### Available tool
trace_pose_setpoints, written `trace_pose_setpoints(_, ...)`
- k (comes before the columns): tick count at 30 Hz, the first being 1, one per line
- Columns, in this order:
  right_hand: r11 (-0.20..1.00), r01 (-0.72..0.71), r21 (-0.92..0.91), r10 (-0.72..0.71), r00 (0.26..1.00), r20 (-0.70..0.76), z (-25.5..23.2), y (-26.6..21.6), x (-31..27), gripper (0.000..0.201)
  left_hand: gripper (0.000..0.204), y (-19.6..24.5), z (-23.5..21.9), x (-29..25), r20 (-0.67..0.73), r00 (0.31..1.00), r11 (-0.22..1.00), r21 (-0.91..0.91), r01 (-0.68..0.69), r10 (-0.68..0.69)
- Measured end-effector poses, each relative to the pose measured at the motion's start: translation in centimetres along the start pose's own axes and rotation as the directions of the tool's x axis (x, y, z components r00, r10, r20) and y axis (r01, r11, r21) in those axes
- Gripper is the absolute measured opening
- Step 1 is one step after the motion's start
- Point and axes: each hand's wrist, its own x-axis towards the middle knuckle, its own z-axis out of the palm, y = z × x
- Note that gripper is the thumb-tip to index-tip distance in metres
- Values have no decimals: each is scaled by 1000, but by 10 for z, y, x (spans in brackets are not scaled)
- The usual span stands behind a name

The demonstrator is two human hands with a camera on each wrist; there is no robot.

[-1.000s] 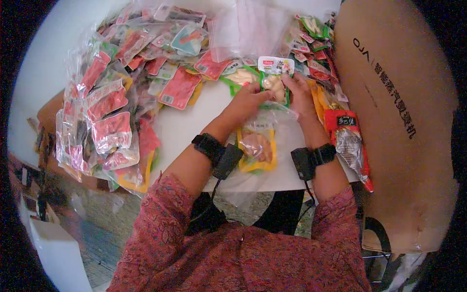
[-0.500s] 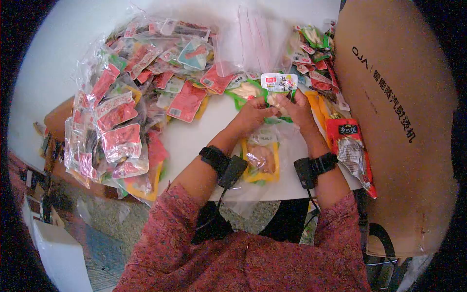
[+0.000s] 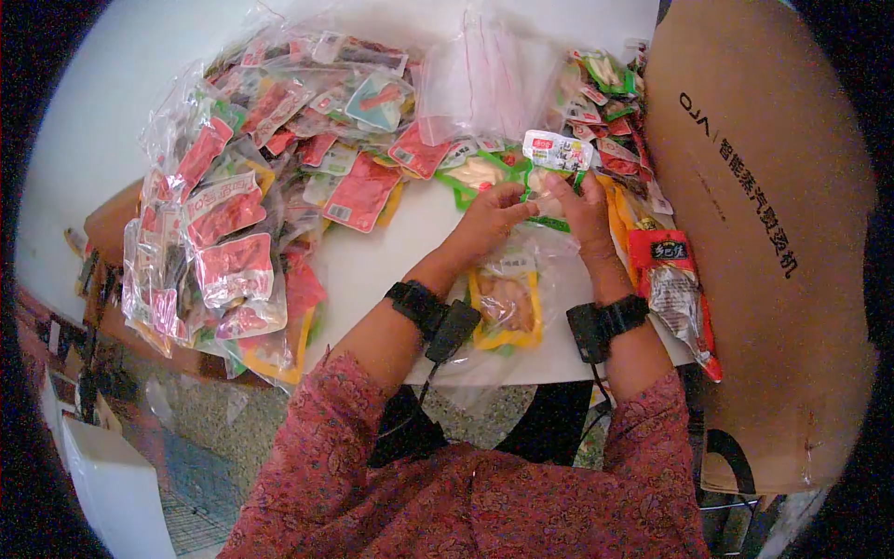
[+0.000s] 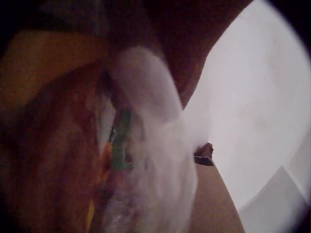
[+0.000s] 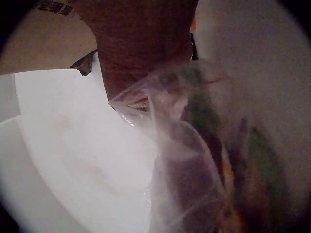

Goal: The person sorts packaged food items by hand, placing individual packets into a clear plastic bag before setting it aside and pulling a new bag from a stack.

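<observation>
Green pkt (image 3: 557,156) nudged R, R grip (image 3: 587,216) pinching it, L grip (image 3: 482,225) can't tell, box (image 3: 759,270) reads "OJA"

Green-edged food packet (image 3: 557,153): lower part partly covered by right hand (image 3: 587,214). Left-wrist view: clear plastic bag (image 4: 167,167) blurred, contents unclear. Right-wrist view: green shape (image 5: 265,155) too blurred to name. Cardboard box (image 3: 773,289): top cut off by head view's upper edge, small print illegible. Patterned shirt (image 3: 466,512): cut off below.
</observation>
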Motion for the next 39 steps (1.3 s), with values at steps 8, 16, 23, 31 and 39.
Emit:
trace_pose_setpoints(8, 997, -67, 36, 66, 997, 44, -1, 13, 1, 30, 19, -10, 0, 4, 44, 998, 997, -55, 55, -52)
trace_pose_setpoints(16, 998, -64, 19, 63, 995, 73, -1, 7, -1, 30, 15, -6, 3, 1, -22, 1000, 997, -81, 3, -5)
trace_pose_setpoints(23, 998, -58, -37, 60, 997, 58, -2, 12, 1, 30, 14, 9, 2, -4, -25, 999, 1000, 15, 26, -26)
trace_pose_setpoints(31, 998, -14, -61, 17, 999, 50, -2, 17, 2, 33, 13, -2, 4, 0, -3, 1000, 990, -141, 29, -30)
trace_pose_setpoints(39, 999, -33, -35, 34, 999, 32, 1, 12, 0, 31, 13, -2, 4, 0, -9, 1000, 997, -73, 26, -27)
